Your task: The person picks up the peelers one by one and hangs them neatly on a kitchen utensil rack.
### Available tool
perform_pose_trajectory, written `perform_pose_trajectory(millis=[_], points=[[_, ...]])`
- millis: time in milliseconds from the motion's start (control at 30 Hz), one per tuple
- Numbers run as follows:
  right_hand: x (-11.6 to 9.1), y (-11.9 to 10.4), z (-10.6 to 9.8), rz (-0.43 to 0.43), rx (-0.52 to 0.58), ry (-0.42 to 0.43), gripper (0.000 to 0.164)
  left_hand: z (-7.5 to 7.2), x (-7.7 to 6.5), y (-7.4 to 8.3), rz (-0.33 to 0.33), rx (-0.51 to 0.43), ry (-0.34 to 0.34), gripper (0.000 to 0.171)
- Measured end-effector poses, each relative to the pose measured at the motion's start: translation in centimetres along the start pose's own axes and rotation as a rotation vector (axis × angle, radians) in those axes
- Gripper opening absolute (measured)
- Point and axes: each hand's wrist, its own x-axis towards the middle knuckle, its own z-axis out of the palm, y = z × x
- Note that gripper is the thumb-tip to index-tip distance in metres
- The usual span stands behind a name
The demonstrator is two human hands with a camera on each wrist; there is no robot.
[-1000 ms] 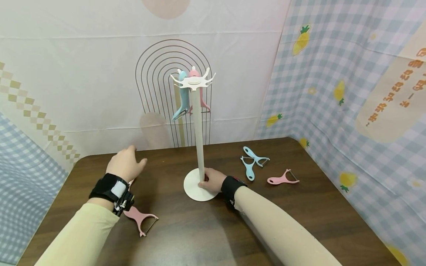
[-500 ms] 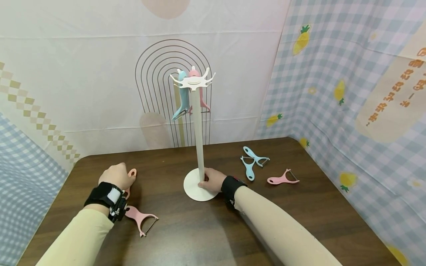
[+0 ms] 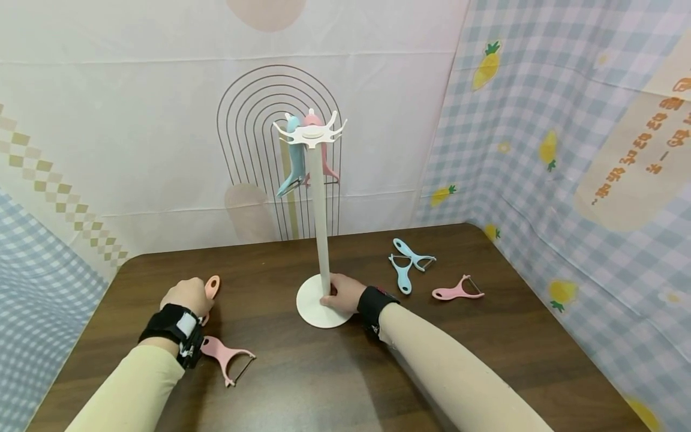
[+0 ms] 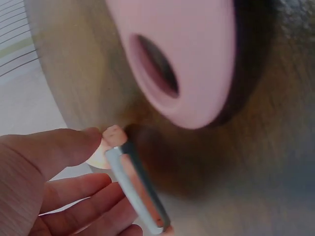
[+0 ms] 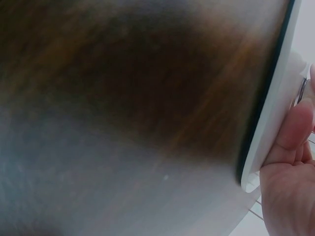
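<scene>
In the head view, my left hand (image 3: 187, 296) is at the left of the table, at an orange-pink peeler (image 3: 213, 286) whose holed handle end shows past the knuckles. The left wrist view shows the thumb and curled fingers pinching this peeler (image 4: 135, 184) near its blade. A pink peeler (image 3: 220, 354) lies just nearer than that hand. My right hand (image 3: 345, 293) grips the foot of the white stand's pole (image 3: 320, 210), resting over its round base (image 3: 313, 312). On the stand's hooks hang a blue peeler (image 3: 296, 159) and a pink peeler (image 3: 327, 165), partly behind the pole.
Two blue peelers (image 3: 403, 279) (image 3: 412, 254) lie touching or close together at the back right of the brown table (image 3: 291, 384). Another pink peeler (image 3: 450, 293) lies to their right. Cloth hangings (image 3: 135, 120) stand behind and beside the table.
My left hand has come down and back toward me, onto the orange-pink peeler, and its fingers have closed on it. The right hand stays at the stand.
</scene>
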Motion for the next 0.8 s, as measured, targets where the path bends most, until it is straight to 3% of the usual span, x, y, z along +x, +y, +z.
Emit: perform_pose_trajectory(millis=[300,800], points=[[-0.4,-0.5,-0.2,0.008,0.006,-0.003,0.033,1.4,0.8,-0.5,0.021,0.019,0.038,0.012],[-0.2,-0.3,-0.1,-0.006,0.009,-0.001,0.032,1.3,0.7,0.0,0.028,0.059,0.018,0.012]])
